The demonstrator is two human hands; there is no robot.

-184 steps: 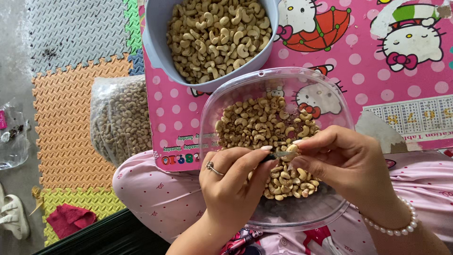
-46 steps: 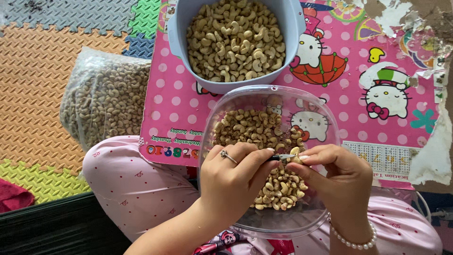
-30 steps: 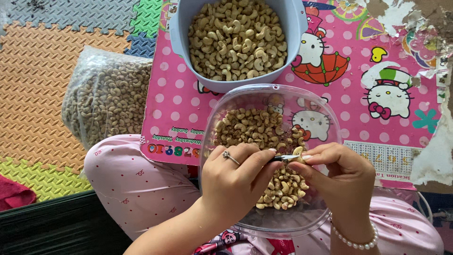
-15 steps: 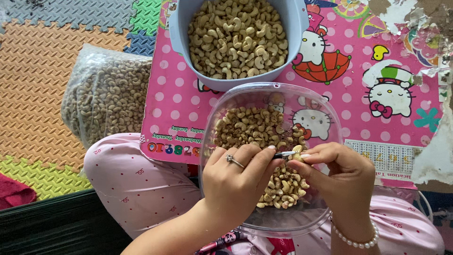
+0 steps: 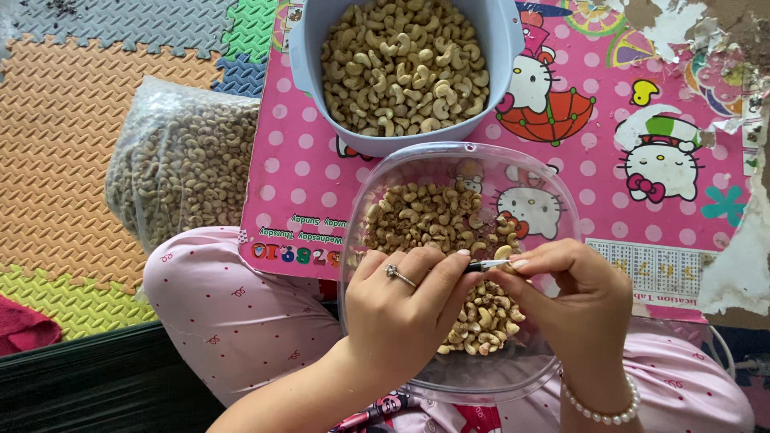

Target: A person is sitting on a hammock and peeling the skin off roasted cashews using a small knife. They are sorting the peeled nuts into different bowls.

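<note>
Little has shifted since half a second ago: both hands stay over the clear plastic bowl (image 5: 553, 208), the view only nudged. One cashew (image 5: 504, 253) sits pinched in the fingertips of the right hand (image 5: 573, 301), above the bowl's middle. Meeting it, the left hand (image 5: 405, 309), ring on one finger, is closed around a small dark-handled blade (image 5: 485, 265) whose tip touches the nut. Unpeeled cashews fill the bowl on the lap. Beyond its far rim, a blue tub (image 5: 497, 48) of pale cashews stands on the pink cartoon board (image 5: 642, 104). Off the board's left edge, a clear bag of nuts (image 5: 180, 172) lies on the foam floor mat (image 5: 72, 144).
</note>
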